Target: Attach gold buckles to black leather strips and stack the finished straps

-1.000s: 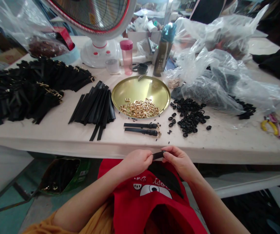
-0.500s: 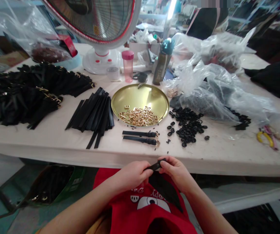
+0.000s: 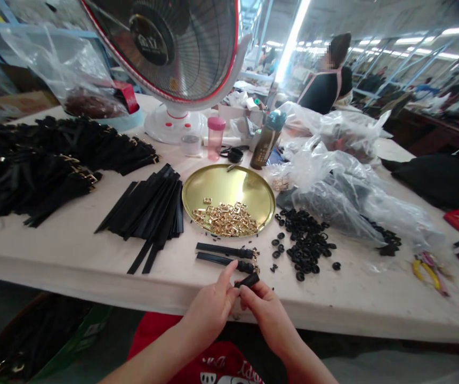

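Note:
My left hand (image 3: 212,306) and my right hand (image 3: 264,309) meet at the table's near edge, both pinched on a short black strap (image 3: 247,280). Just beyond lie two finished black straps with gold buckles (image 3: 226,255). A round gold tray (image 3: 229,190) holds several gold buckles (image 3: 226,219). Right of it lies a scatter of black rubber loops (image 3: 305,243). A fan of plain black strips (image 3: 149,210) lies left of the tray.
A big heap of buckled black straps (image 3: 41,162) fills the table's left. A white and red fan (image 3: 173,58), a pink cup (image 3: 215,137) and a bottle (image 3: 267,140) stand behind. Clear plastic bags (image 3: 345,181) and pliers (image 3: 427,269) lie right. A person (image 3: 327,80) sits beyond.
My view has tilted up, so the table sits lower in frame. Both hands have risen from my lap to the table edge with the short strap still between them.

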`<state>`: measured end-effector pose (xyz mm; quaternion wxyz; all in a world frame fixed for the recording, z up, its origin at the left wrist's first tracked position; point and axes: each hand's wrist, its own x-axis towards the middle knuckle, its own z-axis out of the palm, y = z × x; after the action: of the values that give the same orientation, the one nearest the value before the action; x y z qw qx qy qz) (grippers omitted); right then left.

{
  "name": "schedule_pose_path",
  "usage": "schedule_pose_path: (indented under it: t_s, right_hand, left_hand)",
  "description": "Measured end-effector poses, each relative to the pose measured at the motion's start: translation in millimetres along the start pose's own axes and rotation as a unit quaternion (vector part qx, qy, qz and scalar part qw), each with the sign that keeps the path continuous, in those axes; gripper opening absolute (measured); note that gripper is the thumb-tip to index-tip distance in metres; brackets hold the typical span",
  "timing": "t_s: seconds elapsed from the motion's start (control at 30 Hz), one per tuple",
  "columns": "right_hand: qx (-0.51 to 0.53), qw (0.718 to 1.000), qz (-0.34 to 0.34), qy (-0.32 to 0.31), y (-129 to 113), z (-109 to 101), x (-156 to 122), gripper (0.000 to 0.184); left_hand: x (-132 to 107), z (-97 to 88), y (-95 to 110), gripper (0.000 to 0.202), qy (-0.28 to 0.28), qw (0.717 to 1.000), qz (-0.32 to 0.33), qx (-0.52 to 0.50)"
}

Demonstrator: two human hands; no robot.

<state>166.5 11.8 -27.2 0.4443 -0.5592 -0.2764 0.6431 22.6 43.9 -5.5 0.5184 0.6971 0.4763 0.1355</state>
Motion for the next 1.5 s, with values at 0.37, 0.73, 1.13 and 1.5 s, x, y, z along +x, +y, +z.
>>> schedule_pose_path:
  t_s: [0.37,0.73,1.13,1.5]
  right_hand:
    - [0.111,0.989,0.068,-0.076,-16,-3,22,0.023]
    - [0.125,0.959,0.132,-0.217,-19,2,12,0.021]
    - [-0.613,0.754,-0.223,0.077,-85,-29,107,0.021]
    - [-0.804,0.572,-0.16,0.015,-99,-17,135,0.02]
  left_hand:
    - [6,-35.3,-11,0.048,-0.09,0.98,-0.013,-0.179]
    - [-1,-39.3,5,0.048,-0.137,0.976,0.014,-0.171]
    - [18,-36.3,-10,0.024,-0.032,0.96,-0.05,-0.272]
    - [10,-30.5,-11,0.022,0.016,0.964,-0.066,-0.256]
